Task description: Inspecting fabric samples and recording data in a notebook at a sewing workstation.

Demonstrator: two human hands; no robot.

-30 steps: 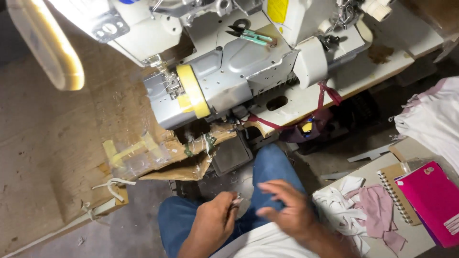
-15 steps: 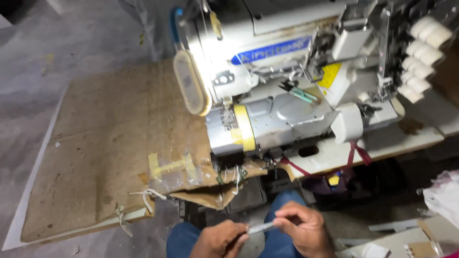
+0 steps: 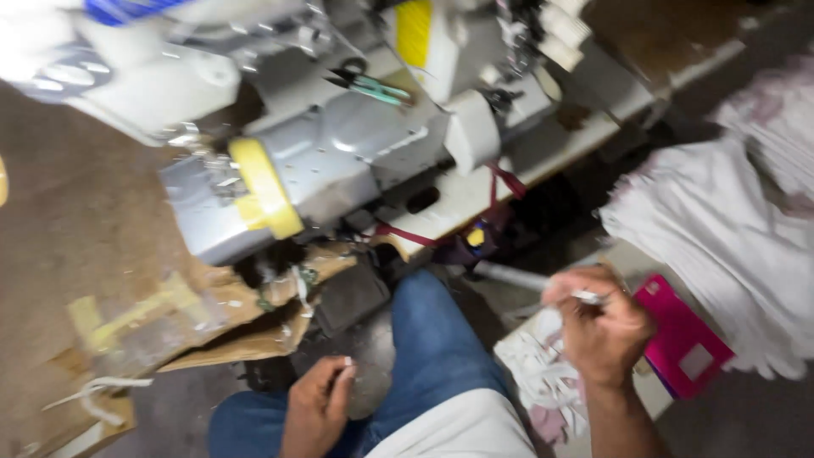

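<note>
The right hand's fingers [image 3: 566, 293] are pinched together on a thin pale stick-like tool [image 3: 519, 277], too blurred to name more closely. It is held out to the right of the blue-jeaned knee [image 3: 432, 339], over a heap of white fabric scraps [image 3: 543, 377]. The right hand [image 3: 600, 326] is raised, wrist bent, near a pink notebook [image 3: 678, 339] and a big pile of white cloth [image 3: 721, 229]. The left hand [image 3: 318, 407] rests low by the left thigh, its fingers loosely curled and closed on nothing that I can see.

Beyond the hands stands an industrial sewing machine [image 3: 339, 144] with a yellow guard band [image 3: 263, 191], small green-handled snips [image 3: 373, 85] lying on its body, on a worn wooden table [image 3: 76, 237] patched with tape and cardboard [image 3: 237, 322].

No cloth sits under the needle, so as far as I can judge no sewing is under way; the tool is in hand but well apart from the machine.

Half a second ago both hands met on the tool in front of the lap. Now only the right one has it, carried off to the right, the left has dropped away, and the view has swung right and down.
</note>
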